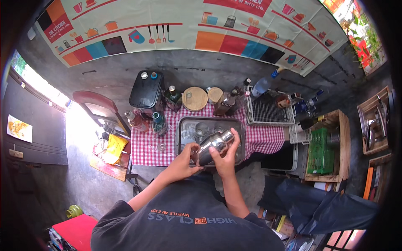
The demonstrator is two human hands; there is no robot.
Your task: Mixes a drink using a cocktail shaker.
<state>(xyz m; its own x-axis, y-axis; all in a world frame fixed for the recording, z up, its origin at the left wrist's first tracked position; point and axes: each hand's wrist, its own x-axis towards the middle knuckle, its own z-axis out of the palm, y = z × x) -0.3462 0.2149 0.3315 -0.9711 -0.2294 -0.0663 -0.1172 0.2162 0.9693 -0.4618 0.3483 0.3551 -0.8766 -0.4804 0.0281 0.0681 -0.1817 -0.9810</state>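
Note:
A shiny metal cocktail shaker (209, 147) is tilted over the near part of a grey metal tray (179, 125), its capped end pointing up and to the right. My left hand (185, 160) grips the shaker's base end. Around the shoulder and cap, my right hand (226, 155) has its thumb and fingers wrapped. Behind the shaker, a clear glass mug (201, 128) and another small glass (218, 129) stand in the tray. The shaker and my hands hide part of the tray.
A checked cloth (147, 155) covers the table. Left of the tray stand a blue bottle (159, 124), a pink bottle (137, 121) and a shot glass (161, 146). Along the back are a black bin (146, 91), a round wooden lid (194, 98) and a dark bottle (227, 102). At right sits a wire rack (271, 120).

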